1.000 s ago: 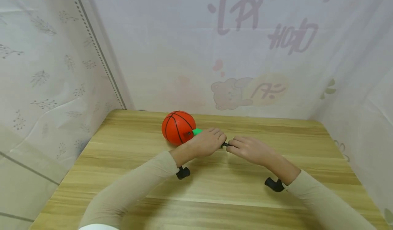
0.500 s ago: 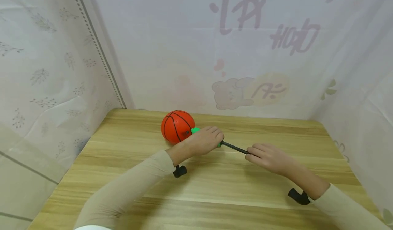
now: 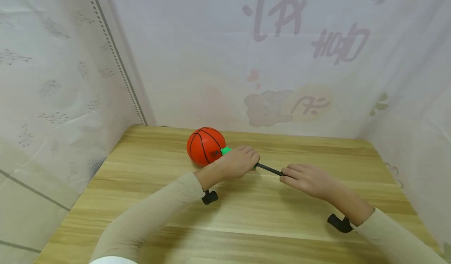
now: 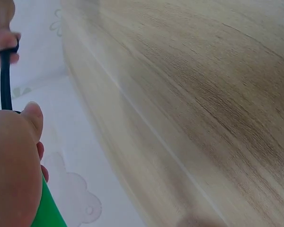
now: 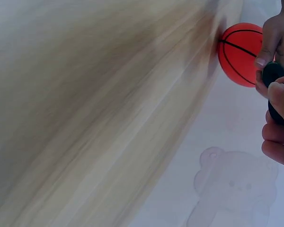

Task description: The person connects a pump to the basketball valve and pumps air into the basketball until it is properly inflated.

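Note:
A small red-orange basketball point(image 3: 203, 148) with black lines sits on the table, left of centre in the head view. A green hand pump point(image 3: 226, 150) points its tip end at the ball's right side; whether a needle enters the ball is too small to tell. My left hand point(image 3: 239, 163) grips the green barrel, which shows below the palm in the left wrist view point(image 4: 48, 210). From the barrel's other end a black rod point(image 3: 269, 169) sticks out. The fingers of my right hand point(image 3: 305, 180) hold the rod's far end, mostly hiding the handle.
The wooden table point(image 3: 246, 240) backs onto a pale printed curtain point(image 3: 197, 60), and similar cloth hangs at both sides. Black wrist mounts point(image 3: 340, 223) jut out under both forearms.
My right hand has moved right and toward me, drawing the black rod out of the barrel, then eased slightly back. The left hand and basketball have stayed nearly in place.

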